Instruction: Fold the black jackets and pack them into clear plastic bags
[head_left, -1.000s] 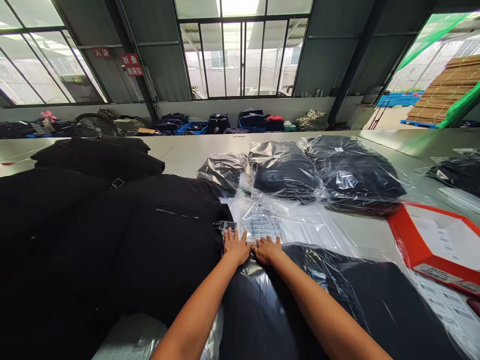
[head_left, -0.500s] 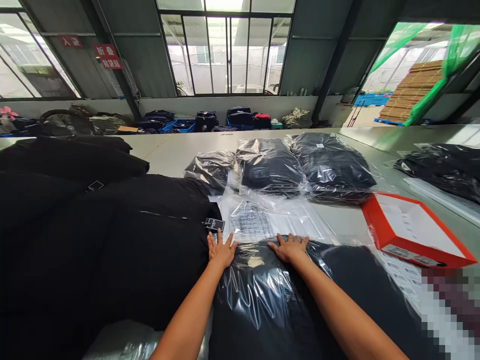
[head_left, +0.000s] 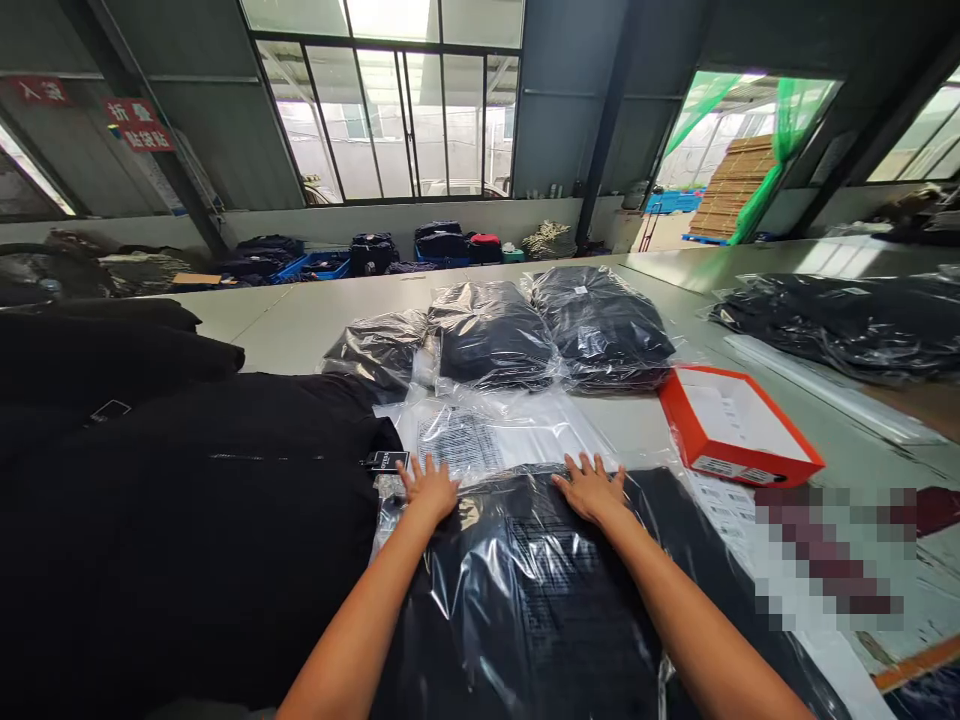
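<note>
A black garment in a clear plastic bag [head_left: 525, 590] lies on the table in front of me. My left hand [head_left: 429, 487] lies flat on the bag's far left corner, fingers spread. My right hand [head_left: 594, 487] lies flat on its far edge, fingers spread, well apart from the left. Just beyond both hands lies an empty clear bag with printed text [head_left: 487, 440]. A small black hang tag [head_left: 387, 461] lies beside my left hand, on the edge of a pile of unbagged black garments [head_left: 187, 520].
Three bagged black garments [head_left: 495, 335] lie in a row further out on the grey table [head_left: 300, 320]. An orange and white box [head_left: 735, 425] sits to the right, with sheets of labels [head_left: 731, 510] by it. More bagged garments [head_left: 847, 320] lie far right.
My hands have moved apart along the bag's far edge, the right one sliding right. The view has turned to the right.
</note>
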